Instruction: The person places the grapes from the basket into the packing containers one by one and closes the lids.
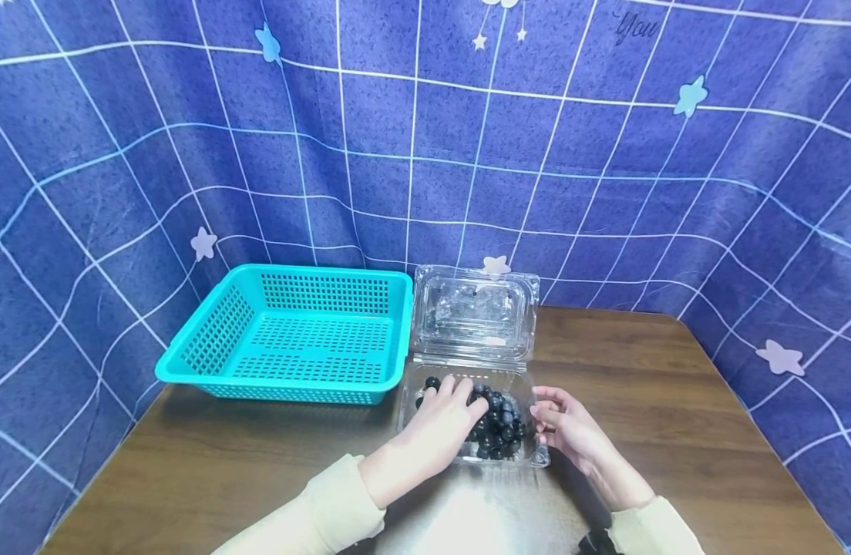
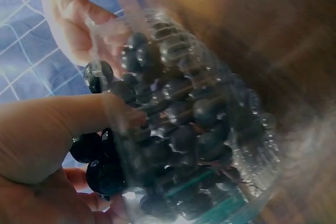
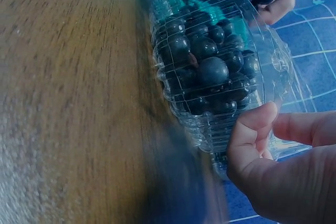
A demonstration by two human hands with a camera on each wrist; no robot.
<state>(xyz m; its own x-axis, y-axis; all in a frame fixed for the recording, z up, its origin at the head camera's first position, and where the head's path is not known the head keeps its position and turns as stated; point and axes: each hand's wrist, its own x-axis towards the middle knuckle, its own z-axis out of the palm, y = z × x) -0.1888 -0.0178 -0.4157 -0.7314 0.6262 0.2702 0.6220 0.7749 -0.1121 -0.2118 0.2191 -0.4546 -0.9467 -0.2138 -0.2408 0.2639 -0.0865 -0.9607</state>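
A clear plastic clamshell box stands on the table with its lid folded back, holding dark grapes. My left hand reaches over the near rim into the box. In the left wrist view its thumb and fingers curl round several dark grapes near the rim; part of the thumb shows through the plastic. At the box's right side my right hand pinches the rim between thumb and fingers, as the right wrist view also shows at the clear wall.
A turquoise perforated basket stands left of the box, close beside it. Brown wooden table lies to the right and in front. A blue gridded curtain hangs behind the table and along both sides. A small black object shows by the right sleeve.
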